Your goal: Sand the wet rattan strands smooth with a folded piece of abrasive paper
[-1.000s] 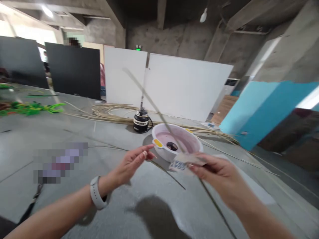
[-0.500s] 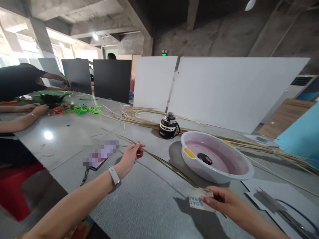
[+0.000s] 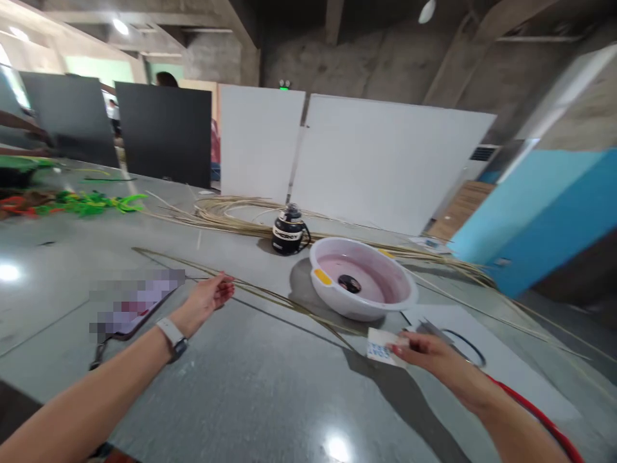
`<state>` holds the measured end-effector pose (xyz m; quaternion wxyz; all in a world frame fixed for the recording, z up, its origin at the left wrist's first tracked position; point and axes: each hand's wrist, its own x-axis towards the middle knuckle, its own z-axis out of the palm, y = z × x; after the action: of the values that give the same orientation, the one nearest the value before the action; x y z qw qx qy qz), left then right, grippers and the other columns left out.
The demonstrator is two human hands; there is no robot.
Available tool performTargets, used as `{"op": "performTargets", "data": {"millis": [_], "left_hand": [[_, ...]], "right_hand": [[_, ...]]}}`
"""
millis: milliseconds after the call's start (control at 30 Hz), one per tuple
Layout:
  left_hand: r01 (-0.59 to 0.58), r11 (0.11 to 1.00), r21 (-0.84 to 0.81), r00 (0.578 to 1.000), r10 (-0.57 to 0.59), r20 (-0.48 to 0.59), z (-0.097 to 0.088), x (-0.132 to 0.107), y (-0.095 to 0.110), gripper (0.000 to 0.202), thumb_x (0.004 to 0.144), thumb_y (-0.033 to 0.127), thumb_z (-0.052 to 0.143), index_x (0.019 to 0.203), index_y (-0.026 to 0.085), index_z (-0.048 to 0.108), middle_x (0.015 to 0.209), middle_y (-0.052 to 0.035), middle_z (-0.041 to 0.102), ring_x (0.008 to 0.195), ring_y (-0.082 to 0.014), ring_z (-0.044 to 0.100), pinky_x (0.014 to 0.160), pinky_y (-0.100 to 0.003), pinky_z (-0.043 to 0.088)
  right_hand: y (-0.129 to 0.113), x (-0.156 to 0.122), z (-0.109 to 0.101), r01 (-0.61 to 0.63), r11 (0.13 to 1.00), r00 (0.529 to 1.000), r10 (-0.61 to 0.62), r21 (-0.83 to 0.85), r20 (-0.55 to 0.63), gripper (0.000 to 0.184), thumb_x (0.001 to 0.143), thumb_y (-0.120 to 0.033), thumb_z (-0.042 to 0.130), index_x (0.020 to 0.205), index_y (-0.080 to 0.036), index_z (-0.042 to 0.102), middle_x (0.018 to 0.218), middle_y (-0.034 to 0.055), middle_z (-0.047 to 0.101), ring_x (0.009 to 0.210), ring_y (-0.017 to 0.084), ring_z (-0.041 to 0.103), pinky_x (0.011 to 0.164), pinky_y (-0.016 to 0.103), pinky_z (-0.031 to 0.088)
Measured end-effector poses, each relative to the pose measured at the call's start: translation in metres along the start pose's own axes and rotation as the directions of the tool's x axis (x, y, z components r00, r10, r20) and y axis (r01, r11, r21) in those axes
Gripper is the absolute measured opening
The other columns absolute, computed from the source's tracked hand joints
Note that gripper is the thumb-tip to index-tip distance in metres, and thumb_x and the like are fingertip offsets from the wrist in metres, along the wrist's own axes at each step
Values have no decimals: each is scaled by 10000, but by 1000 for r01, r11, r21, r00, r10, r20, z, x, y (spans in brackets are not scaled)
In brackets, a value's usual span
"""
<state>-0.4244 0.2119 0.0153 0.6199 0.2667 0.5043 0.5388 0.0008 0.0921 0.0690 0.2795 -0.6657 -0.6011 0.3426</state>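
Note:
My left hand [image 3: 208, 297] reaches out over the grey table [image 3: 250, 392], fingers curled around thin cane strips [image 3: 270, 297] that lie across the tabletop. A white watch sits on that wrist. My right hand [image 3: 427, 352] pinches a small white card with blue print [image 3: 380, 346] close to the table, at the near end of the same strips. Behind the strips stands a white basin with a pink inside [image 3: 362, 278].
A black jug [image 3: 288, 231] stands behind the basin, beside a coiled bundle of cane [image 3: 231, 215]. A phone [image 3: 137, 301] lies left of my left hand. Green and orange strips [image 3: 81, 204] lie far left. White paper, a dark tool and a red cable [image 3: 535, 411] lie to the right.
The strips came down from the air onto the table. My left hand slid left along them, and my right hand stayed low with the card. The view swung left, then back.

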Motion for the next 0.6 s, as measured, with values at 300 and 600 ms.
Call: {"op": "performTargets", "data": {"millis": [300,600], "left_hand": [[-35,999,35,999,33,43,-4,2,-6,174,940,207,587,840,119,699,685,-34,699,588,-110,663,588,-180,562],[-104,984,147,990,88,109,7,-27,8,74,865,216,667,875,208,740,855,-54,765,729,-149,707,597,-176,588]], "right_hand": [[25,-5,3,-61,932,993,21,358,113,430,699,-557,773,758,-141,683,718,15,654,693,143,537,703,286,382],[26,-19,-36,85,689,948,167,719,-272,297,608,-363,886,765,-178,716,777,-16,688,705,118,600,728,253,483]]}}
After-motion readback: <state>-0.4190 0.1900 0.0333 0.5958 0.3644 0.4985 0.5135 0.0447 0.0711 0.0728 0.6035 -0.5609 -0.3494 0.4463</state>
